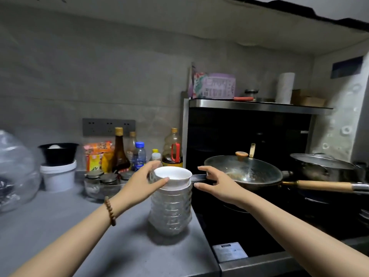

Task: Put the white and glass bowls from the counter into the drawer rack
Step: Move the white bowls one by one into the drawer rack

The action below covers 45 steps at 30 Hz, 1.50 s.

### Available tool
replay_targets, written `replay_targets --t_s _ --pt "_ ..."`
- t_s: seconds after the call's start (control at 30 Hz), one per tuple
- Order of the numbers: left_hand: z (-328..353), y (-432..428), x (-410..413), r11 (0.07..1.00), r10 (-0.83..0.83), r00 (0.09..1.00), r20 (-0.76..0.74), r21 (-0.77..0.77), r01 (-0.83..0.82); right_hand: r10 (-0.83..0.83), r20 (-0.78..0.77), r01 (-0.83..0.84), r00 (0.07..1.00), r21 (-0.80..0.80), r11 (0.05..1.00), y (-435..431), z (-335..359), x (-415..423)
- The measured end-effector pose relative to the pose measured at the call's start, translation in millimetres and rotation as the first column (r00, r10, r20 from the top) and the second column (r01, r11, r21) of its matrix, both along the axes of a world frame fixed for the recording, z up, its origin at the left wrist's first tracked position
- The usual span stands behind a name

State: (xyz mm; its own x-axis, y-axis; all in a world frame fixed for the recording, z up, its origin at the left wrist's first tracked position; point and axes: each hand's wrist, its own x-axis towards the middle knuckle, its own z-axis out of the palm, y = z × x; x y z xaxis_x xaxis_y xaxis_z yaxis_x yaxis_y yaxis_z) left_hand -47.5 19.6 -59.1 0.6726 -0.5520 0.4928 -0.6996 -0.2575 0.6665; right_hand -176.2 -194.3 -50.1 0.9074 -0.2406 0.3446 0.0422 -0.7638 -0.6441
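A tall stack of glass bowls (170, 211) stands on the grey counter (60, 226), near its right edge by the stove. White bowls (172, 175) sit nested on top of the stack. My left hand (142, 181) grips the left side of the top white bowl, thumb on the near rim and fingers round the far side. My right hand (214, 181) hovers just to the right of the stack, fingers spread and apart from the bowls. No drawer rack is in view.
A lidded wok (242, 170) with a long wooden handle sits on the black stove (249, 226) to the right, beside a steel pot (319, 165). Behind the stack stand sauce bottles (119, 150), glass jars (101, 181), a white bucket (58, 177) and a plastic bag (16, 170).
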Motion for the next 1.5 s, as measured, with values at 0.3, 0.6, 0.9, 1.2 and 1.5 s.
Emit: replay_targets --t_s 0.3,0.6,0.9,1.2,1.5 --pt "-27 -9 25 0.997 -0.070 0.974 -0.214 -0.039 0.063 0.092 0.024 -0.095 0.995 0.174 0.980 9 -13 42" --pt "-33 -24 28 0.989 -0.056 0.979 -0.195 -0.142 0.029 0.063 0.099 -0.077 0.993 0.145 0.986 8 -26 52" --pt "-25 -33 22 0.953 -0.098 0.971 -0.218 -0.301 0.028 0.007 0.286 -0.045 0.958 0.125 0.991 13 -12 44" --pt "10 -69 -28 0.787 -0.324 0.905 -0.274 -0.609 0.098 -0.035 0.423 -0.023 0.905 0.132 0.991 10 20 11" --pt "-10 -119 -89 0.842 -0.490 0.752 -0.440 -0.463 0.277 -0.094 0.273 0.040 0.957 0.198 0.979 -30 1 -86"
